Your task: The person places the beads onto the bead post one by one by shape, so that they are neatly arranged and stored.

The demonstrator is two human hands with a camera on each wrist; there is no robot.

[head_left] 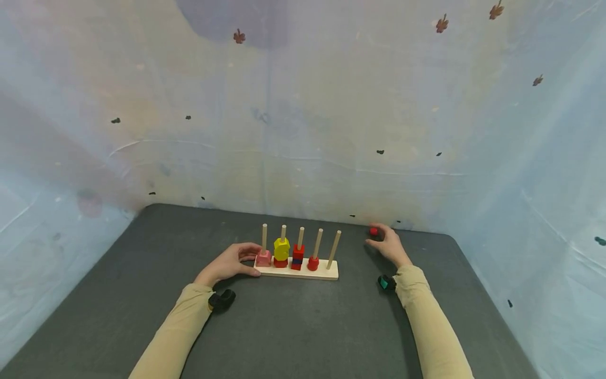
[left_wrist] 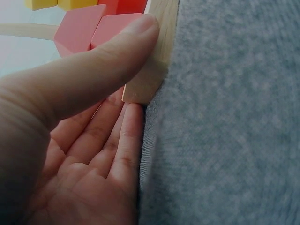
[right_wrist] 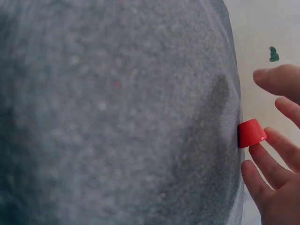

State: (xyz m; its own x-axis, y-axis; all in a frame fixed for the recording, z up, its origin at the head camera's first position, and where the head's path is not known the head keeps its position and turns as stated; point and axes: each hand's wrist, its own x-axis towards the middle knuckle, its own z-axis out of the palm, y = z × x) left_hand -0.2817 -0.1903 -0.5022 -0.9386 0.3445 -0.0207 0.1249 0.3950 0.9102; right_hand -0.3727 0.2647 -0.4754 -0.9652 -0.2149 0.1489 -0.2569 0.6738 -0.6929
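At the left end of a wooden peg stacker (head_left: 298, 272), my left hand (head_left: 232, 262) holds the base, thumb along the front and fingers round the end. In the left wrist view that thumb (left_wrist: 108, 63) crosses the corner of the base beside pink blocks (left_wrist: 77, 29). Pink, yellow and red pieces sit on the pegs; the rightmost peg (head_left: 334, 250) is bare. Near the table's far edge, my right hand (head_left: 389, 245) reaches round a small red block (head_left: 374, 231). The right wrist view shows its fingers spread close to the block (right_wrist: 251, 133), the thumb apart from it.
The dark grey tabletop (head_left: 303, 326) stretches around the stacker. A pale, patterned sheet (head_left: 303, 131) hangs behind the table and along both sides. Each wrist wears a dark strapped device, one at the left wrist (head_left: 221, 300) and one at the right (head_left: 386, 283).
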